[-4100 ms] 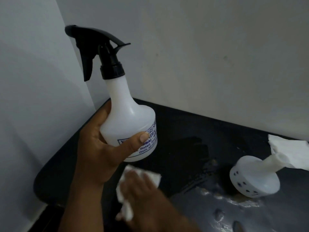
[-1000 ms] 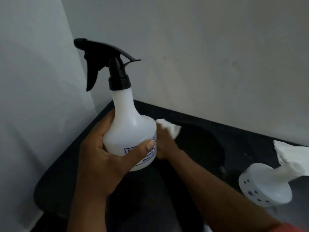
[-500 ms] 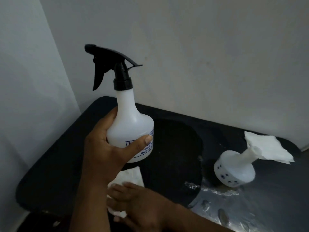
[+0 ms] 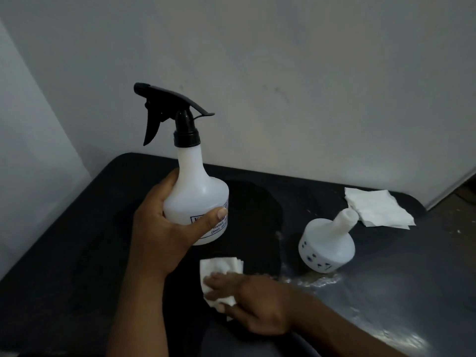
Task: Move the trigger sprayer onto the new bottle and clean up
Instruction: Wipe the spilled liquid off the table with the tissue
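On the dark tabletop [image 4: 64, 253] set into a corner of pale walls, wet patches are glistening to the right of the middle, beside the person's working area. The left hand [image 4: 159, 228] is wrapping around the new bottle [image 4: 198, 202] and holding it upright just above the surface, with the black trigger sprayer [image 4: 175, 117] already sitting on its neck. The right hand [image 4: 257, 302] is lying flat with fingers spread, pressing a white tissue [image 4: 219, 274] against the tabletop just below the raised bottle. The old bottle [image 4: 327, 246] is resting tilted to the right, its open neck touching a second folded tissue [image 4: 378, 210] near the back wall. Both bottles are translucent white, and whether either is holding liquid cannot be told from here. Judging by the shine, liquid is still spreading near the old bottle, so the wiping hand could be missing it, and the soaked tissue could be smearing rather than lifting. The tilted, capless bottle could also be leaking more if nudged.
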Demonstrator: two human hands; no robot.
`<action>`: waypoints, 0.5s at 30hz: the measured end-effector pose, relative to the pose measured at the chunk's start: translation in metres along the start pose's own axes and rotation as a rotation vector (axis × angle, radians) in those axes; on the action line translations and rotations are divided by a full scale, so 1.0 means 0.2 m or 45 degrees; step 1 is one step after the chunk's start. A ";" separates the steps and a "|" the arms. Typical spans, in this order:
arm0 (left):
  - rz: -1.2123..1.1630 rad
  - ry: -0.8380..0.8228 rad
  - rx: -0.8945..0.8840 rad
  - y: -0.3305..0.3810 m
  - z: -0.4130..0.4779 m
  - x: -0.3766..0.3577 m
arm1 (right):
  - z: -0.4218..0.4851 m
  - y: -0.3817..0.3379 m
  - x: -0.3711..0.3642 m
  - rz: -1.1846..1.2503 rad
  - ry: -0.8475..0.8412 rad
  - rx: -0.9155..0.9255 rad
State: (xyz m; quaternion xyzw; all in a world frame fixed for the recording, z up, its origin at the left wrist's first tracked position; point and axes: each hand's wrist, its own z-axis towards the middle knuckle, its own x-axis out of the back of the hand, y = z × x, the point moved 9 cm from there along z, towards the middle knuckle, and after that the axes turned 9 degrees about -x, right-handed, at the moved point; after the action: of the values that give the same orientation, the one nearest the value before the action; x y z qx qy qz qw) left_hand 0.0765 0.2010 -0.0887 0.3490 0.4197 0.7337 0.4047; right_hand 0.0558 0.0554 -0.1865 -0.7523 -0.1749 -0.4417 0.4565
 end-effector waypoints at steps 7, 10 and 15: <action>0.057 0.016 0.046 -0.06 0.00 -0.09 | -0.22 0.17 -0.13 0.181 -0.092 -0.147; 0.103 0.009 0.036 -0.08 0.00 -0.10 | -0.27 0.26 -0.19 0.126 -0.008 -0.303; 0.167 0.002 0.066 -0.12 0.00 -0.10 | -0.31 0.22 -0.04 -0.153 0.424 -0.314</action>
State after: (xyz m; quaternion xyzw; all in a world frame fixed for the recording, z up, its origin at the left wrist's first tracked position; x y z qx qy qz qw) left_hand 0.0931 0.1911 -0.1130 0.3855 0.4152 0.7477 0.3463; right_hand 0.0489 -0.0188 -0.2035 -0.7074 -0.0862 -0.6043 0.3565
